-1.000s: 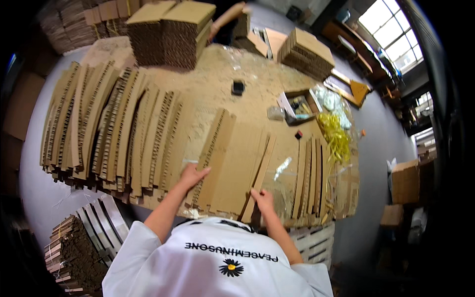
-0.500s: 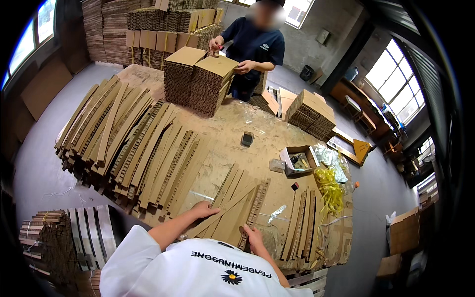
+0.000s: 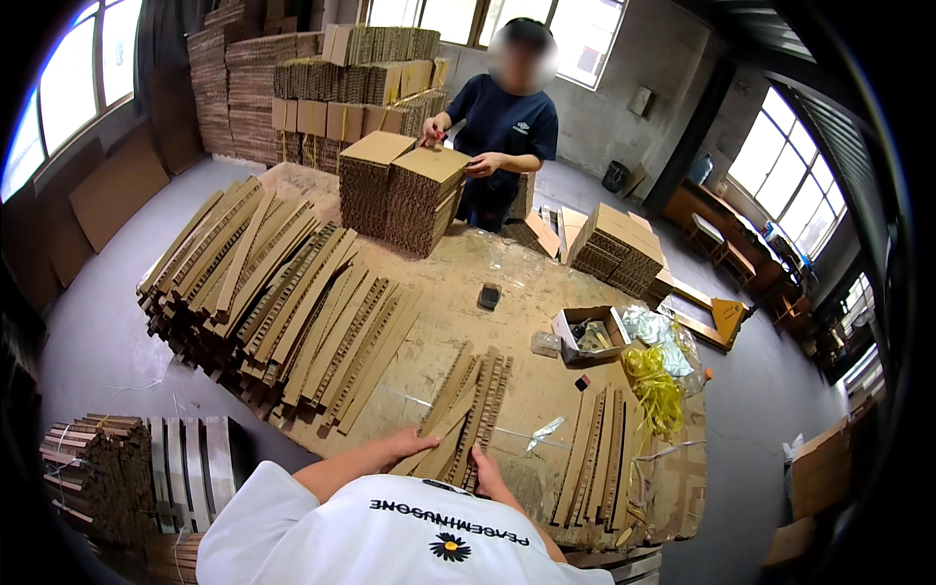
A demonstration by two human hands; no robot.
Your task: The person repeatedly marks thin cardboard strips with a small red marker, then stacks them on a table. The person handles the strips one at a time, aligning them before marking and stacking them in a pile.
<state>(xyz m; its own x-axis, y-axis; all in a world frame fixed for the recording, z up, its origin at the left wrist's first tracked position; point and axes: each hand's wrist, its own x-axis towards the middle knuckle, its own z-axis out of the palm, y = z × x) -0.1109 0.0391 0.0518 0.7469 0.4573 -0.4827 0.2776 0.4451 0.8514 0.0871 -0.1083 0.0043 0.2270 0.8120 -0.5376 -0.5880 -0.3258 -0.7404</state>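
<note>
In front of me on the table lies a small bunch of cardboard strips, some with the honeycomb edge facing up. My left hand is closed on the near left side of the bunch, where one strip lies slantwise. My right hand is closed along its right side near the front edge, its fingers partly hidden by the strips and my shirt. The near ends of the strips are also covered by my shirt.
A long pile of cardboard strips covers the left of the table; several more strips lie at right. Beyond are an open box, yellow strapping and a black block. Across the table a co-worker handles stacked honeycomb cardboard.
My right hand has moved left, toward my left hand. The strips between them are closer together and straighter. The whole view has shifted slightly, showing more of the far room.
</note>
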